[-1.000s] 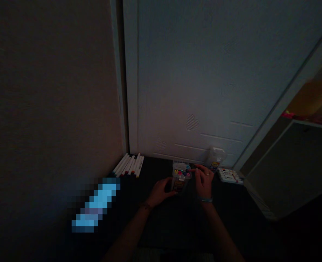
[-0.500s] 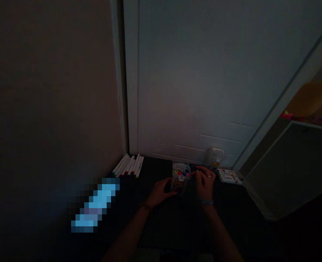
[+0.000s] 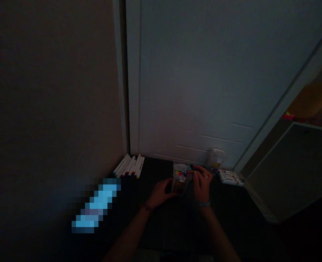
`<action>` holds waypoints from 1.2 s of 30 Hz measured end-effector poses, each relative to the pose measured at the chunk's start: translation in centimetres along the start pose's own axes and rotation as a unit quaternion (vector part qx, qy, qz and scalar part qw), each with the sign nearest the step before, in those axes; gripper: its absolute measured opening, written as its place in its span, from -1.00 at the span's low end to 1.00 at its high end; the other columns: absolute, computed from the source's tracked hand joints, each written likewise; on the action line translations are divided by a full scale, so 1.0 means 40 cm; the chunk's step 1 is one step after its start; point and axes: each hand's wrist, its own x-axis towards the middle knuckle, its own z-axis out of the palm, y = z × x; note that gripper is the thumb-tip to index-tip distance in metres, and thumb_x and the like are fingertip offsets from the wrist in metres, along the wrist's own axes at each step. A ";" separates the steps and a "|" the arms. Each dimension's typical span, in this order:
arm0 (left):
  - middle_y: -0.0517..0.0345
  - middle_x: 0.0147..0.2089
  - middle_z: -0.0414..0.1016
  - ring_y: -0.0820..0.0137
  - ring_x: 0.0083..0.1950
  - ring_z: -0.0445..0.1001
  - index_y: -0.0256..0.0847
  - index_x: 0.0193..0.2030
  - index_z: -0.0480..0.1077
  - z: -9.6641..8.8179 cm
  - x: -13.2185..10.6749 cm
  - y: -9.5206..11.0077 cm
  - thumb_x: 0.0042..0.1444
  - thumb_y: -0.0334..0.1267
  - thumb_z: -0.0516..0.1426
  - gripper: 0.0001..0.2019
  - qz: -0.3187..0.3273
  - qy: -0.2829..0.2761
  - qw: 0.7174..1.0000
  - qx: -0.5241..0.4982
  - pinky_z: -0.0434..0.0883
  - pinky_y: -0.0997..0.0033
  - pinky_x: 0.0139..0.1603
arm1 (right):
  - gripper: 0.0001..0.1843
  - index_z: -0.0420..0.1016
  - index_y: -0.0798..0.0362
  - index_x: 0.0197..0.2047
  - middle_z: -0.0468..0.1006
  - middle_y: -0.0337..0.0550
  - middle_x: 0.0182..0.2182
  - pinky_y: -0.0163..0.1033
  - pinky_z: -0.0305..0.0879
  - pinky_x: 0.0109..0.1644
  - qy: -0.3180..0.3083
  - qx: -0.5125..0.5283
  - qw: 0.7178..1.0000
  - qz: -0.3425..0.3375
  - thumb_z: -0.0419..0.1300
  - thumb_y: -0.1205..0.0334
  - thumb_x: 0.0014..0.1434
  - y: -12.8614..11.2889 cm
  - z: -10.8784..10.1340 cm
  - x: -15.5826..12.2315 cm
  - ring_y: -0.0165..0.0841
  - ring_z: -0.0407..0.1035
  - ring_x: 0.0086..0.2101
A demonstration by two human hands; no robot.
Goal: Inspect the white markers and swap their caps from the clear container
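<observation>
My left hand (image 3: 162, 193) is wrapped round the lower left side of a clear plastic marker case (image 3: 180, 185), which stands open on the dark table. Coloured marker ends, yellow, pink and blue among them, show at its top. From the right, my right hand (image 3: 202, 183) reaches over the case's rim, its thumb and forefinger drawn together by the marker ends (image 3: 180, 172). Whether a marker is between those fingertips is too dark to make out. A ring and a wristband are on this hand.
White markers (image 3: 129, 166) lie in a loose group at the back left. Behind my right hand stands another clear case (image 3: 217, 160), with more white markers (image 3: 230, 177) beside it. A pixelated bright blue patch (image 3: 98, 203) lies left. A pale panel (image 3: 188, 80) rises behind the table (image 3: 174, 225).
My right hand has moved slightly left, bringing its fingertips over the right side of the marker case. My left hand keeps its hold on the case. The view has shifted slightly.
</observation>
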 end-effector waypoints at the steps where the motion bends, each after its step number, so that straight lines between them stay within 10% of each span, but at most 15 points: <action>1: 0.11 0.02 0.43 0.22 0.00 0.39 -0.10 0.07 0.26 -0.001 0.000 0.002 -0.14 -0.05 0.24 -0.41 -0.001 -0.002 1.000 -0.001 0.29 0.26 0.01 | -0.64 0.51 -0.06 -0.26 0.36 -0.14 -0.09 -0.03 0.04 0.02 -0.001 -0.001 1.000 0.000 -0.12 0.19 0.24 -0.001 0.002 0.002 -0.22 0.10 -0.05; 26: 0.13 0.01 0.43 0.24 0.00 0.38 -0.09 0.06 0.25 0.005 -0.003 -0.008 -0.17 0.00 0.24 -0.39 -0.002 0.009 1.000 -0.009 0.29 0.29 0.01 | -0.56 0.47 -0.15 -0.14 0.20 -0.20 0.10 0.04 -0.04 0.06 -0.030 -0.008 0.999 -0.027 -0.23 0.16 0.26 -0.029 0.023 -0.013 -0.18 0.07 0.01; 31: 0.10 0.05 0.39 0.23 0.03 0.35 -0.09 0.12 0.17 0.005 -0.007 -0.001 -0.20 0.01 0.26 -0.29 0.001 0.008 1.000 -0.023 0.27 0.28 0.02 | -0.58 0.18 -0.02 0.11 0.18 -0.02 0.09 0.10 -0.05 0.09 0.083 0.047 0.995 0.013 -0.20 0.10 0.24 0.039 0.058 -0.061 -0.14 0.02 0.10; 36: 0.13 0.11 0.33 0.26 0.15 0.23 -0.05 0.20 0.04 -0.008 -0.006 -0.009 0.10 0.01 0.00 -0.46 -0.003 0.060 0.998 -0.034 0.10 0.16 0.15 | -0.10 -0.21 0.07 0.24 -0.08 0.14 0.20 0.07 0.09 0.06 0.002 0.156 0.987 0.027 0.10 -0.16 -0.01 0.108 0.122 -0.140 -0.07 0.06 0.10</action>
